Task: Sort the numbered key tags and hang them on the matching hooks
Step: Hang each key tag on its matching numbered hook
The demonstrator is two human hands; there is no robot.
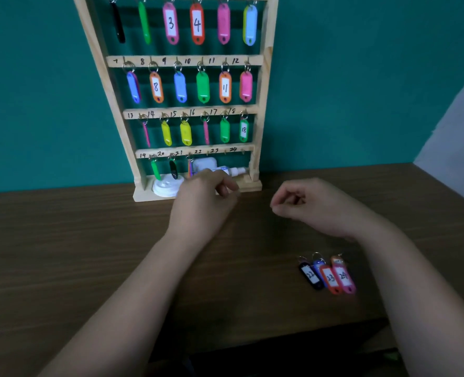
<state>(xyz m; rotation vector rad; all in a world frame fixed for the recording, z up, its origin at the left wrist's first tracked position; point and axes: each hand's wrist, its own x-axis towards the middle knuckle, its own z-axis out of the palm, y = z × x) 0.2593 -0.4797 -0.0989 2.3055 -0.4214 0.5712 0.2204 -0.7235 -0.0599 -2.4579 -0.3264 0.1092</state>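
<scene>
Three numbered tags lie on the brown table (89, 240) at the front right, just left of our right forearm: a black tag 22 (311, 276), a red tag 23 (330, 278) and a pink tag 24 (345, 277), side by side and touching. Behind them a blue tag (318, 263) and an orange tag (337, 259) poke out, their faces covered, so we cannot read them.

Against the teal wall (361, 77) stands the wooden key rack (263, 77), its top cut off by the frame. We can read only 3, 4, 8, 11 and 18; the other hung tags show blank backs or hang edge-on. On the bottom rail the hooks under 22, 23 and 24 (225, 152) stand bare.

Our left hand (203, 202) hovers before the rack's foot, fingers curled and blurred; we cannot tell whether it pinches anything. It hides part of a white lid (168, 186) and a small bottle (233, 170) lying there, with a white box (205, 163) behind them.

Our right hand (307, 205) hangs over the table well apart from the loose tags, fingers loosely curled toward the thumb, holding nothing we can see.
</scene>
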